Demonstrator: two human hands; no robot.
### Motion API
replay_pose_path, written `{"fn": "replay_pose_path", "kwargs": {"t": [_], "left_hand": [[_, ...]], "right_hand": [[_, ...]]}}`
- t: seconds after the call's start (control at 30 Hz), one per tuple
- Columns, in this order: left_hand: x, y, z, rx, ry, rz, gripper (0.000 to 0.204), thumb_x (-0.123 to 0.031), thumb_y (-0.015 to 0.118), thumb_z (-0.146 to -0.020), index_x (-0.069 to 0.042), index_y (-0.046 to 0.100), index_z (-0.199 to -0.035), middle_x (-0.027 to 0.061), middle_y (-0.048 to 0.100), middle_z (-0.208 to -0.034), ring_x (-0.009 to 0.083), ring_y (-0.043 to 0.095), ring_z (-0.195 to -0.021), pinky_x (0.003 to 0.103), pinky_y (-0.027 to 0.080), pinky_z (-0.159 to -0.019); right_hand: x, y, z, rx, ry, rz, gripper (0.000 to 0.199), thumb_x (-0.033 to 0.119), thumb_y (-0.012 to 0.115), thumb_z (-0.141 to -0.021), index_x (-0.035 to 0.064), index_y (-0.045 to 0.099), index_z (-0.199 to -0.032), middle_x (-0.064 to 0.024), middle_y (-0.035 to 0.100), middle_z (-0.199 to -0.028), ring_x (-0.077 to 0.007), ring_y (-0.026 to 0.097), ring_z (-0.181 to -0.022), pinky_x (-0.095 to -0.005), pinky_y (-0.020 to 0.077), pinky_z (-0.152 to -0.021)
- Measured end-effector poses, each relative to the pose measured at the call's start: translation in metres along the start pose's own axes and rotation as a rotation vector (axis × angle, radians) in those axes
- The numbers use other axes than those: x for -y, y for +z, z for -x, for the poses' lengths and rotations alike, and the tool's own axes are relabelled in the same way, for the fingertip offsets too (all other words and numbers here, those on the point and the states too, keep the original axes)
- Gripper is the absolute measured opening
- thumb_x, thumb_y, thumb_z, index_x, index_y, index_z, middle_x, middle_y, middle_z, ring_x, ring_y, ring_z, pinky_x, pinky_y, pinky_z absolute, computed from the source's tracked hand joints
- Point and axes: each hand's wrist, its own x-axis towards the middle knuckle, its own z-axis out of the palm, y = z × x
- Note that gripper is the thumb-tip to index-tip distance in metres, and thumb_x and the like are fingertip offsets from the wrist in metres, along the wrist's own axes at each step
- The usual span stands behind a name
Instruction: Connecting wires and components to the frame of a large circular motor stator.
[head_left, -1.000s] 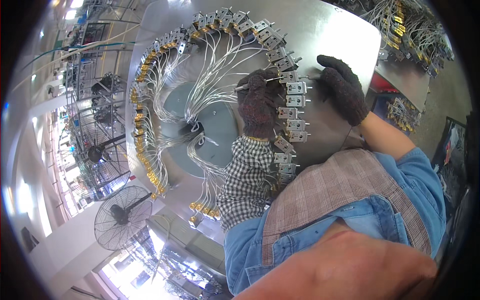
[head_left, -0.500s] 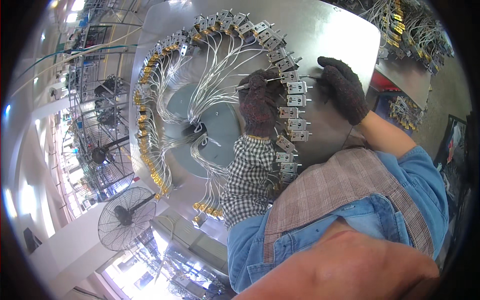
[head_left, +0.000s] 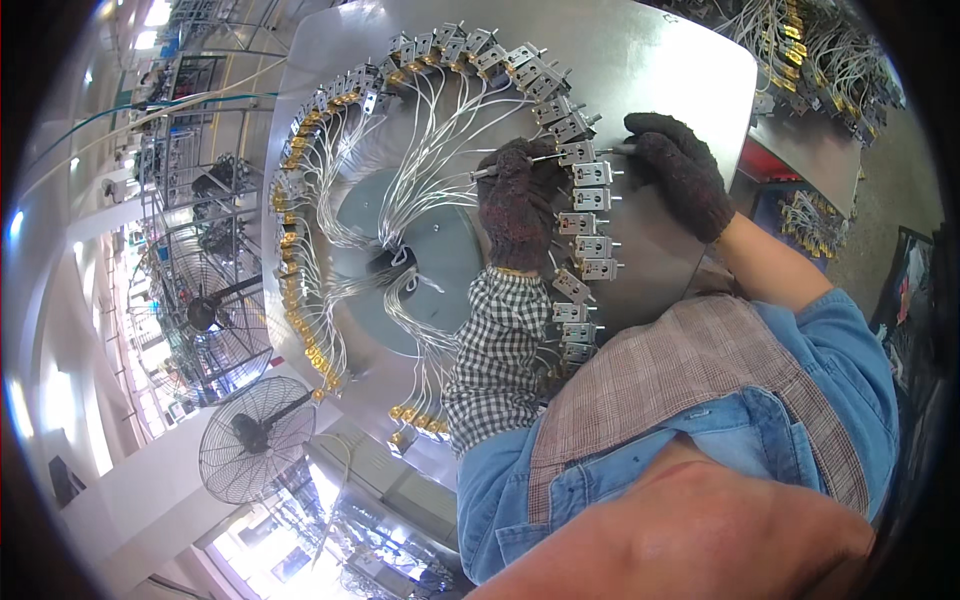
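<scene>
My left hand [head_left: 515, 205], in a dark knitted glove, is closed around a thin metal rod [head_left: 486, 173]. The rod's far end points at a small silver metal bracket [head_left: 577, 152] in the curved row. On the bracket's other side, my gloved right hand [head_left: 683, 170] is closed, with a short thin shaft [head_left: 622, 150] running from its fingertips to the bracket. Whether that shaft is a tool or part of the bracket, I cannot tell. More brackets [head_left: 593, 174] with short pins follow below, close to my left sleeve.
White wires [head_left: 405, 195] fan out from the hub of a grey disc [head_left: 440, 260] to the ring of brackets and brass-coloured fittings [head_left: 290, 270]. All this lies on a metal table [head_left: 650, 60]. Wired parts [head_left: 840, 60] pile up at the far right. Fans [head_left: 250, 435] stand at left.
My right hand has shifted slightly left, nearer the bracket, and the shaft shows shorter between them. My left hand stays almost in place.
</scene>
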Motion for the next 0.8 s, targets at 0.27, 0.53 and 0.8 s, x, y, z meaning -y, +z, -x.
{"fn": "replay_pose_path", "kwargs": {"t": [0.27,0.53,0.8], "left_hand": [[0.001,0.002,0.0,-0.047,0.005,0.047,0.019,-0.018,0.053,-0.09,-0.003,0.05,-0.101,0.0153,0.06,-0.092,0.031,0.063,-0.083,0.043,0.055,-0.07],[0.003,0.0,0.0,-0.038,0.013,0.0,0.022,-0.018,0.05,-0.091,-0.003,0.05,-0.107,0.0137,0.059,-0.098,0.0312,0.062,-0.087,0.042,0.052,-0.071],[0.001,0.001,0.001,-0.052,0.011,-0.01,0.021,-0.018,0.051,-0.091,-0.005,0.05,-0.108,0.0124,0.059,-0.098,0.03,0.061,-0.089,0.043,0.052,-0.075]], "right_hand": [[0.004,-0.001,-0.003,0.019,0.059,0.044,0.03,0.025,0.053,-0.088,0.0039,0.059,-0.109,-0.006,0.058,-0.078,-0.0121,0.056,-0.064,-0.0252,0.0471,-0.056],[0.01,0.001,-0.002,0.001,0.057,-0.005,0.034,0.028,0.053,-0.088,0.0044,0.058,-0.113,-0.0053,0.057,-0.072,-0.0116,0.053,-0.057,-0.0244,0.0439,-0.05],[0.014,0.003,-0.009,-0.068,0.094,0.149,0.032,0.032,0.056,-0.085,0.005,0.062,-0.102,-0.006,0.055,-0.064,-0.0107,0.046,-0.046,-0.0249,0.036,-0.038]]}}
